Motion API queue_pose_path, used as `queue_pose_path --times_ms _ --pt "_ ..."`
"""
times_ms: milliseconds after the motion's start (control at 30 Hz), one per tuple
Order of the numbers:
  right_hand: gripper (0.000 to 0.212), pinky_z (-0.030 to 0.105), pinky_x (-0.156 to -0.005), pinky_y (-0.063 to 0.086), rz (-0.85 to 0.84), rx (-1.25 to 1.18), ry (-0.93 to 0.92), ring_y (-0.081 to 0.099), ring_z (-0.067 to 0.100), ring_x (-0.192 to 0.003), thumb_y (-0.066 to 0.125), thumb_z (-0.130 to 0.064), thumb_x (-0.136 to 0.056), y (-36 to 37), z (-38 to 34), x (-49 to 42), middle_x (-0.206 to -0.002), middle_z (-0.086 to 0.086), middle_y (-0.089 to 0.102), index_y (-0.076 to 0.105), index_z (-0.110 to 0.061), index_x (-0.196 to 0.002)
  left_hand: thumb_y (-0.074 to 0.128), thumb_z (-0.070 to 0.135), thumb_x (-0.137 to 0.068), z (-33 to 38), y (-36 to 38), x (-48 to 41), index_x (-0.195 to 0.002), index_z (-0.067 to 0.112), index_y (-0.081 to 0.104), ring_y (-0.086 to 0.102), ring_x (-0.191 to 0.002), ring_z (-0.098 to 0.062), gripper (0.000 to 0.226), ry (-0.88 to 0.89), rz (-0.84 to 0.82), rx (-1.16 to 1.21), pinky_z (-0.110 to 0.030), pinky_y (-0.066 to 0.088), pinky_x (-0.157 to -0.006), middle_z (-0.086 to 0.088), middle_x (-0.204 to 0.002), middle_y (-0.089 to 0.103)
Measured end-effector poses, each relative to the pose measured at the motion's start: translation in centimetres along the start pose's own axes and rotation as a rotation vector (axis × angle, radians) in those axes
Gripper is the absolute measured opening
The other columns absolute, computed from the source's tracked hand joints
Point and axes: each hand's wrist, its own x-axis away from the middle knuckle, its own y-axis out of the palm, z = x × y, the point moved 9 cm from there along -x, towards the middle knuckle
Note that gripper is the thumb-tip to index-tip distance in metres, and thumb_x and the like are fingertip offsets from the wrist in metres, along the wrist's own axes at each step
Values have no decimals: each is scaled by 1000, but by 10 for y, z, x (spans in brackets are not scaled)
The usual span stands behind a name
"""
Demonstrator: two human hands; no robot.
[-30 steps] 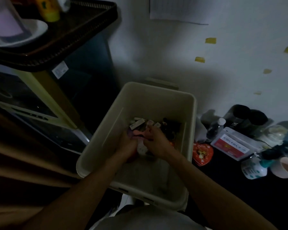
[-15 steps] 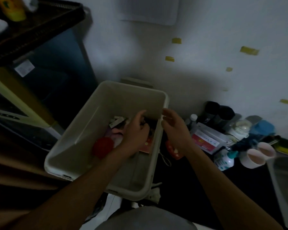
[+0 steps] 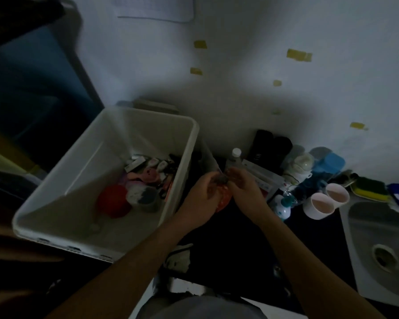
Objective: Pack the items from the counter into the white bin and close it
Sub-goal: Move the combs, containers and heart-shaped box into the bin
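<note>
The white bin [image 3: 184, 143] stands open at the left on the dark counter. Inside lie a red ball [image 3: 112, 203], a grey-and-white fluffy thing [image 3: 143, 198], pink items and small packets. Just right of the bin, my left hand [image 3: 203, 199] and my right hand [image 3: 242, 189] meet over a red heart-shaped box [image 3: 224, 200] on the counter. Both hands have fingers curled around its top edge, and most of the box is hidden by them. A small clear bottle [image 3: 234, 157] stands just behind my hands.
Against the wall stand black containers [image 3: 272, 146], a flat white-and-red box [image 3: 266, 180], a blue cloth [image 3: 327, 164], two pink cups [image 3: 325, 201] and a small pump bottle [image 3: 282, 207]. A sponge [image 3: 369, 189] and a sink [image 3: 382, 249] are at the right. A dark shelf unit [image 3: 32, 84] rises left.
Both hands have left the bin and moved right to the red heart-shaped box on the counter. The view has swung to the right, bringing the sink in.
</note>
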Motion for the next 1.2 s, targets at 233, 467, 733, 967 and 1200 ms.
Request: queue_pose_path --times_ms 233,467,733,967,1200 --pt "29 3 -72 45 -79 28 18 60 -15 -90 57 -6 -92 3 30 -2 -104 -11 66 59 -28 -111 48 5 -97 -57 29 0 -116 40 50 55 -108 5 40 -128 -10 -31 -9 46 -91 21 -115 54" --pt "17 36 -81 53 -232 290 -76 66 21 -89 63 -14 -87 31 51 -30 -92 10 69 67 0 -96 48 -1 -95 -100 39 -12 -126 14 53 56 -118 -20 35 -264 86 43 -40 43 -107 -6 -126 60" --pt "85 50 -114 28 -394 699 45 21 31 -144 66 -56 -80 55 132 -51 -155 2 29 31 -21 -149 48 4 -94 -131 45 -11 -130 23 50 56 -116 -16 41 -344 99 16 -32 43 -105 0 -127 57" --pt "100 53 -109 26 -397 837 1 18 39 -137 68 -57 -78 56 155 -61 -161 -2 9 12 -26 -155 50 10 -98 -157 44 -6 -140 18 41 49 -112 -8 44 -486 132 76 -24 40 -97 4 -126 50" --pt "98 53 -106 29 -334 765 74 24 32 -134 68 -67 -68 51 164 -42 -155 -3 18 25 -31 -147 59 14 -95 -163 55 -19 -136 24 43 55 -117 -16 45 -543 139 259 -34 43 -105 2 -128 55"
